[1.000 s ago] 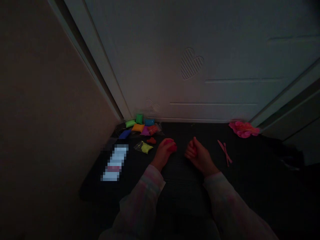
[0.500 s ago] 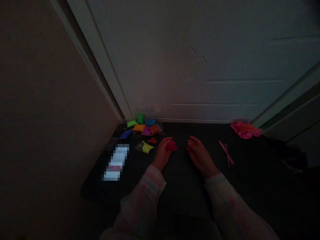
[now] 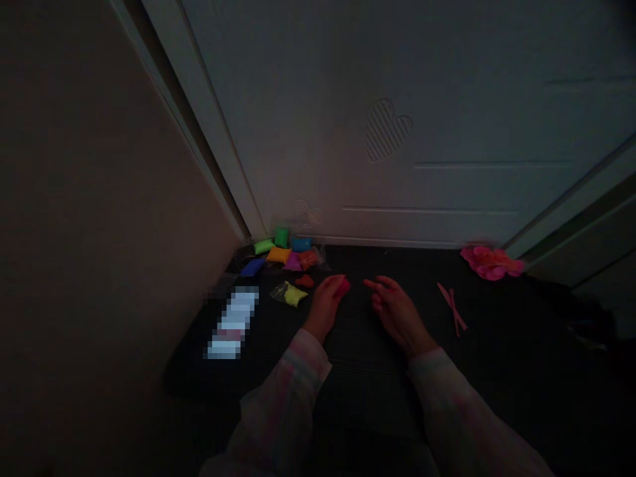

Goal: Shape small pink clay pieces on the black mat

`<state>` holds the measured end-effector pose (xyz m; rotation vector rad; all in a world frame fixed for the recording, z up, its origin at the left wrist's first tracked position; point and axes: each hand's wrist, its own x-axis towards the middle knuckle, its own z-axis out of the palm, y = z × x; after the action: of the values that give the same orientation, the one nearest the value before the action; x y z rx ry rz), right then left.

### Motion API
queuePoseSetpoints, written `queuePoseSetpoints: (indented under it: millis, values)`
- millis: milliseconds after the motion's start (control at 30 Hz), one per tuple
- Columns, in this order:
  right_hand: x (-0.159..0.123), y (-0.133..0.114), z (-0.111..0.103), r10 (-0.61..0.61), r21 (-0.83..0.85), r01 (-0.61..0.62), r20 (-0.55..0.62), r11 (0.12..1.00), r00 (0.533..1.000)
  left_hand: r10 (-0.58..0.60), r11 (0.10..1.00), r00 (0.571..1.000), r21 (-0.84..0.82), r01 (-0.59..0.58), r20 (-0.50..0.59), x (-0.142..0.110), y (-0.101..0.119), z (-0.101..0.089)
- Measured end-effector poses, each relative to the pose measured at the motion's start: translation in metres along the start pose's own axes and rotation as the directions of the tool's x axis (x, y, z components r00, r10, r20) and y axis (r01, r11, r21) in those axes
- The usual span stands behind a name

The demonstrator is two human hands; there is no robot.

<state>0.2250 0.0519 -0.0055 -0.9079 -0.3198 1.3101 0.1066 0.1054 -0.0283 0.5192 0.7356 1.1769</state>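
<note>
A lump of bright pink modelling clay (image 3: pixel 344 286) is held in my left hand (image 3: pixel 324 303), whose fingers are closed around it and hide most of it. Across a small gap to the right is my right hand (image 3: pixel 395 310). Its index finger points toward the clay, the other fingers are loosely bent and apart, and nothing shows in them. Left of my left hand lie a small orange-red piece of clay (image 3: pixel 305 281) and a yellow clay packet (image 3: pixel 294 295) in clear wrapping. The scene is dim, so fine detail on the clay cannot be made out.
Several coloured clay packets (image 3: pixel 279 255) are heaped at the back left of the dark table (image 3: pixel 368 371). A blurred, bright phone-like rectangle (image 3: pixel 233 323) lies at the left. Two crossed pink sticks (image 3: pixel 452 308) and a pink flower-like object (image 3: pixel 491 262) are at the right. A white door panel (image 3: pixel 308 132) stands behind.
My right index finger has stretched out toward the left hand. Less of the pink clay shows now, as my left hand has turned and covers more of it.
</note>
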Motion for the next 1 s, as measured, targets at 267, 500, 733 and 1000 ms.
queuePoseSetpoints:
  millis: [267, 500, 733, 1000]
  values:
    - [-0.003, -0.002, -0.0003, 0.035, 0.02, -0.036, 0.049, 0.999, 0.998, 0.006, 1.0, 1.0, 0.007, -0.006, -0.01, 0.0, -0.0008, 0.001]
    - [-0.0044, -0.0026, 0.0015, -0.001, 0.033, 0.001, 0.001, 0.999, 1.0, 0.015, 1.0, 1.0, 0.013, -0.015, -0.005, -0.0005, -0.0006, 0.0014]
    - [-0.0035, -0.0018, 0.0034, -0.041, 0.039, 0.042, -0.027, 0.998, 0.999, 0.014, 1.0, 1.0, 0.025, -0.014, -0.002, -0.0008, -0.0009, 0.0012]
    - [0.0015, 0.0026, -0.0026, -0.029, 0.034, 0.03, -0.034, 0.999, 0.999, 0.008, 1.0, 1.0, 0.017, -0.008, -0.002, -0.0013, -0.0004, 0.0015]
